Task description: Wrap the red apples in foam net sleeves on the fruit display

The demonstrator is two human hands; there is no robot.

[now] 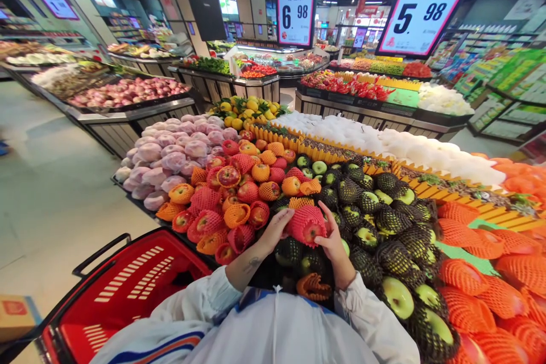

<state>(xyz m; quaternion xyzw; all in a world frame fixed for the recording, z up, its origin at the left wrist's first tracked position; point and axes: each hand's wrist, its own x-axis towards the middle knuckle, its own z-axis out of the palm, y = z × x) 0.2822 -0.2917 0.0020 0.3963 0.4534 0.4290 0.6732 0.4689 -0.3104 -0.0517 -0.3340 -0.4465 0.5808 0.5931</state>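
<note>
A red apple in a pink foam net is held between my two hands, just above the fruit display. My left hand closes on its left side, fingers against the netting. From the right, my right hand grips it, thumb low near the apple's bare end and fingers up along the side. Red apples in pink and orange nets lie to the left. Green apples in black nets spread to the right. Below my hands lies a loose orange foam net.
A red shopping basket stands at my left. Plastic-wrapped pale fruit fills the display's left end; orange-netted fruit is at right. Behind are a yellow divider, white-wrapped fruit and hanging price screens.
</note>
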